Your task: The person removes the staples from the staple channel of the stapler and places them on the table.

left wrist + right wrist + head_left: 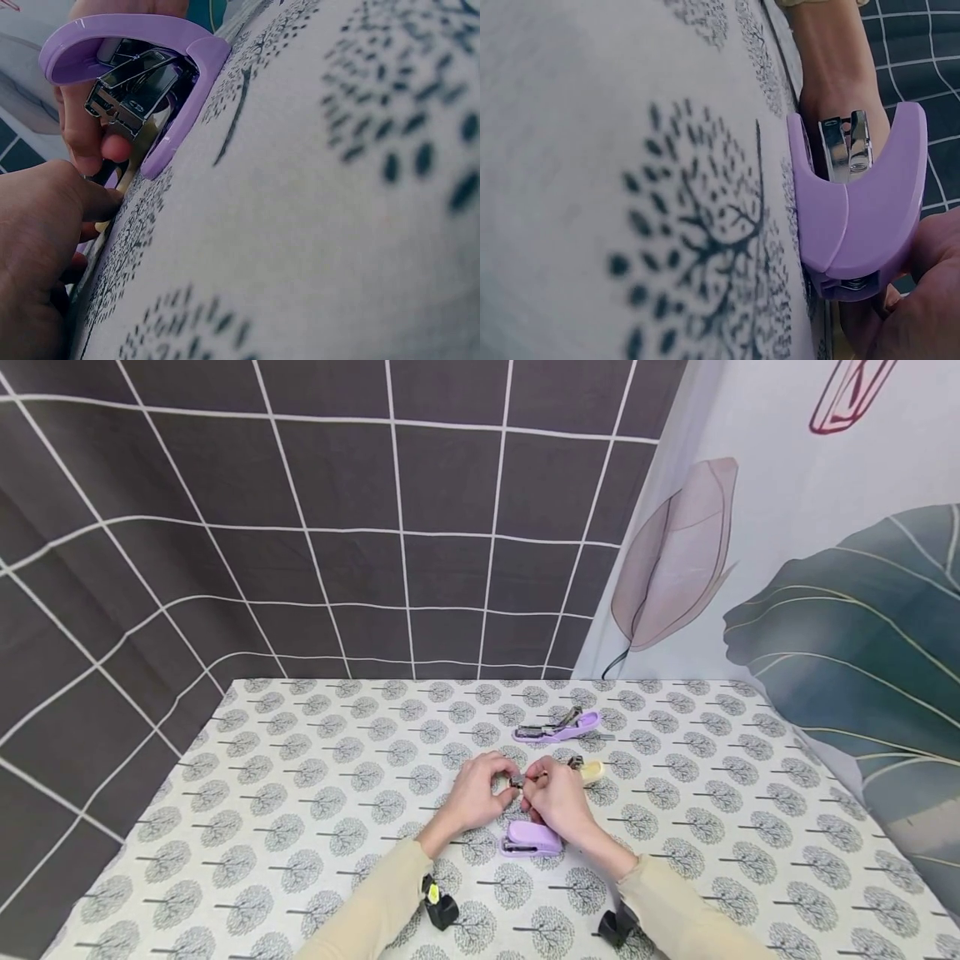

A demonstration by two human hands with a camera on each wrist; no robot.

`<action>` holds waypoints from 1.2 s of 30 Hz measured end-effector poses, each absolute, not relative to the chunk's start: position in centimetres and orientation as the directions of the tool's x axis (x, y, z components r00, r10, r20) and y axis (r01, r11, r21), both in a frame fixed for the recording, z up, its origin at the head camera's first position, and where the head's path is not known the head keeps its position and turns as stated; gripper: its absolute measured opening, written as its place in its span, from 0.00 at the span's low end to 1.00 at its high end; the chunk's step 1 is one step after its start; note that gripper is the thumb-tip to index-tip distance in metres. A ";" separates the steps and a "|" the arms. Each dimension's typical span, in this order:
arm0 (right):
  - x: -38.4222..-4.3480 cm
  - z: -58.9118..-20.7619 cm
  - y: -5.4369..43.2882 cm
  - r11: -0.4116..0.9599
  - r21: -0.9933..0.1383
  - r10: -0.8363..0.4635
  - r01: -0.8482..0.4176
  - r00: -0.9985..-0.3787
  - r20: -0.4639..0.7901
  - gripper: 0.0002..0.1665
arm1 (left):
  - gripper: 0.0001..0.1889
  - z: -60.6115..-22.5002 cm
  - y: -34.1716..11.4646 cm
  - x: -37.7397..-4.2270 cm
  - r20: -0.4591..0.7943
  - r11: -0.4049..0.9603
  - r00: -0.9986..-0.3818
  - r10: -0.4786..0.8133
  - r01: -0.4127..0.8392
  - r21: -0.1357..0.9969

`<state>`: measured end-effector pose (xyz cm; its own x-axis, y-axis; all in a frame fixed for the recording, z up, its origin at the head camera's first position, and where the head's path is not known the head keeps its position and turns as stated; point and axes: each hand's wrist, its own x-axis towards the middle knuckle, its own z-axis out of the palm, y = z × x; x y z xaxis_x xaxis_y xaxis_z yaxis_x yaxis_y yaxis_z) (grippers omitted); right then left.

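Observation:
A pale yellow stapler [592,772] lies opened out on the table, its front part between my hands. My left hand [476,792] holds its front end with thumb and fingers. From above, my right hand [558,797] pinches a small grey metal piece over that end; its exact kind is too small to tell. Right below the hands stands a lilac stapler [528,837], its metal magazine showing in the left wrist view. Beyond them lies another lilac stapler [585,724], swung open. Fingers hide much of the yellow stapler's middle.
A white tablecloth [300,835] with grey tree prints covers the table. Behind it hangs a dark gridded curtain [450,568], with a leaf-patterned curtain [787,560] at the right.

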<state>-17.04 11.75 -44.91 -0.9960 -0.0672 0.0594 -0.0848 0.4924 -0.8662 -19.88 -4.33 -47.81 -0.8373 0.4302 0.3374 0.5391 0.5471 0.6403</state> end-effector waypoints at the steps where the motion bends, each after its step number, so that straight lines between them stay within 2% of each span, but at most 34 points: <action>1: -17.0 -44.9 11.8 0.491 -0.866 -0.069 -0.088 -0.996 0.063 0.07 | 0.13 -47.8 -4.3 -19.9 0.335 0.546 -0.838 0.431 0.538 0.642; 6: -17.1 -45.0 11.9 0.482 -0.870 -0.081 -0.099 -0.994 0.068 0.10 | 0.12 -47.7 -4.3 -19.8 0.322 0.551 -0.844 0.430 0.527 0.647; 36: -16.7 -45.0 12.9 0.422 -0.904 -0.063 -0.065 -0.997 0.042 0.06 | 0.14 -47.6 -4.3 -19.7 0.295 0.567 -0.855 0.427 0.508 0.649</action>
<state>-16.70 12.87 -44.99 -0.9971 -0.0634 0.0422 -0.0651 0.4219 -0.9043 -19.74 -4.29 -47.56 -0.8546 0.4275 0.2950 0.5075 0.5669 0.6489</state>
